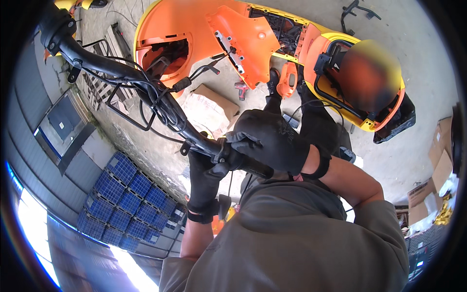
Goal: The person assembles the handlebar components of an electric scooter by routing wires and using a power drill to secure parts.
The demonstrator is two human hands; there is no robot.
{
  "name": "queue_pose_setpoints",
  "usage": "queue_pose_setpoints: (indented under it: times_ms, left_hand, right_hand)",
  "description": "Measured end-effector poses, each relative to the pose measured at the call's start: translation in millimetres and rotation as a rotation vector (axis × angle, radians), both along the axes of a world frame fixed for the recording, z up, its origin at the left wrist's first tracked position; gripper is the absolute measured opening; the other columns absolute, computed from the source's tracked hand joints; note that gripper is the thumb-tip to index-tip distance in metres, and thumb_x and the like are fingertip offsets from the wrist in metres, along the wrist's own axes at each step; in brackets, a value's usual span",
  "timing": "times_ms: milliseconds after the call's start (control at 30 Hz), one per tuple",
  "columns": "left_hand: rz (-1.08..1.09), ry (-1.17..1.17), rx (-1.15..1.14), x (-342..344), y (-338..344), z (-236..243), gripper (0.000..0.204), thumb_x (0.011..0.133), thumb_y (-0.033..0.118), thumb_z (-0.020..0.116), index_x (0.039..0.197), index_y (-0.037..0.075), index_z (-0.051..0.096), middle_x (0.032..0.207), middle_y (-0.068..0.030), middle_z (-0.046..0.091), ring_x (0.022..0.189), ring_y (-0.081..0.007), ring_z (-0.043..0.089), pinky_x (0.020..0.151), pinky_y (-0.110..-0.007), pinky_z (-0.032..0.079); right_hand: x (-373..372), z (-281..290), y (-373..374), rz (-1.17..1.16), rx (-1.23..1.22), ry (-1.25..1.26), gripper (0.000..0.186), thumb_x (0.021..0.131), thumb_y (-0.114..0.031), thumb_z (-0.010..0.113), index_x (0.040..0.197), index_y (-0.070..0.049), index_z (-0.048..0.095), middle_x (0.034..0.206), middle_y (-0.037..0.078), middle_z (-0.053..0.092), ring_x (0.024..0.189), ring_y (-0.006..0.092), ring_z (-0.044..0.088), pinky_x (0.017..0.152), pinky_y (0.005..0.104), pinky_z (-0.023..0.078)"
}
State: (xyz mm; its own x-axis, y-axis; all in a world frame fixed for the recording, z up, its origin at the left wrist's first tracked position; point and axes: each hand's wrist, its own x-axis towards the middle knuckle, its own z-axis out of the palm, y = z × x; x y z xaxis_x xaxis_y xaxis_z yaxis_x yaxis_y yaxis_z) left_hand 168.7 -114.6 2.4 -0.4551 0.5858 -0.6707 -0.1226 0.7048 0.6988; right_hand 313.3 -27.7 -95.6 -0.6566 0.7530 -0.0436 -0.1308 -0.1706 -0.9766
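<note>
A black handlebar wound with cables crosses from the upper left to the middle. Near its lower end is a black clamp fitting, beside the black grip. My gloved left hand is closed round the underside of the bar at the fitting. My gloved right hand lies over the fitting with curled fingers gripping it from above; its fingertips are partly hidden.
An orange and yellow scooter body with a loose panel lies beyond. A cordless drill, cardboard and a small orange part sit on the floor. Blue caged containers stand left; boxes lie right.
</note>
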Motion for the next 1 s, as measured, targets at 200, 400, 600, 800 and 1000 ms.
queue_pose_setpoints:
  times_ms: [200, 400, 600, 800, 1000]
  left_hand:
    - [-0.029, -0.053, -0.011, -3.4, 1.9, 3.0, 0.069, 0.069, 0.039, 0.085, 0.113, 0.002, 0.046, 0.099, -0.0028, 0.057, 0.09, -0.0131, 0.058, 0.082, -0.03, 0.049]
    - [0.031, -0.161, -0.005, -0.2, 11.2, 8.2, 0.063, 0.07, 0.031, 0.086, 0.111, 0.001, 0.049, 0.1, -0.0047, 0.058, 0.093, -0.0148, 0.06, 0.083, -0.032, 0.052]
    - [0.034, -0.163, 0.009, -1.1, 9.5, 8.9, 0.055, 0.075, 0.01, 0.08, 0.116, 0.002, 0.043, 0.102, -0.0068, 0.059, 0.096, -0.0169, 0.062, 0.085, -0.034, 0.053]
    - [-0.021, -0.173, 0.079, -8.6, -2.6, -2.5, 0.075, 0.075, 0.005, 0.079, 0.129, 0.005, 0.026, 0.113, -0.0091, 0.053, 0.106, -0.0175, 0.057, 0.093, -0.036, 0.048]
    - [-0.052, -0.151, 0.106, -6.1, -1.1, -2.7, 0.076, 0.075, 0.025, 0.081, 0.13, 0.005, 0.032, 0.11, -0.0059, 0.055, 0.105, -0.016, 0.054, 0.093, -0.036, 0.045]
  right_hand:
    - [-1.8, 1.0, 11.1, 0.138, 0.016, -0.026, 0.013, 0.081, -0.014, 0.063, 0.086, -0.003, 0.06, 0.084, 0.014, 0.059, 0.084, 0.0333, 0.06, 0.075, 0.0418, 0.048]
    - [-3.4, 3.9, 13.4, 0.228, -0.015, -0.097, 0.016, 0.083, -0.018, 0.061, 0.09, -0.005, 0.06, 0.087, 0.015, 0.063, 0.083, 0.0336, 0.063, 0.075, 0.0422, 0.049]
    - [-3.5, 13.3, 16.4, 0.224, -0.048, -0.132, 0.015, 0.082, -0.018, 0.063, 0.09, -0.005, 0.06, 0.085, 0.014, 0.063, 0.083, 0.0335, 0.063, 0.073, 0.0424, 0.049]
    - [-5.4, 16.8, 11.4, 0.118, 0.149, -0.198, 0.013, 0.079, -0.009, 0.067, 0.09, -0.004, 0.061, 0.079, 0.013, 0.061, 0.076, 0.0319, 0.062, 0.067, 0.0383, 0.048]
    - [-5.0, 21.2, 8.2, 0.176, 0.194, -0.292, 0.012, 0.082, -0.012, 0.061, 0.088, -0.002, 0.058, 0.082, 0.017, 0.063, 0.081, 0.0359, 0.063, 0.07, 0.0445, 0.049]
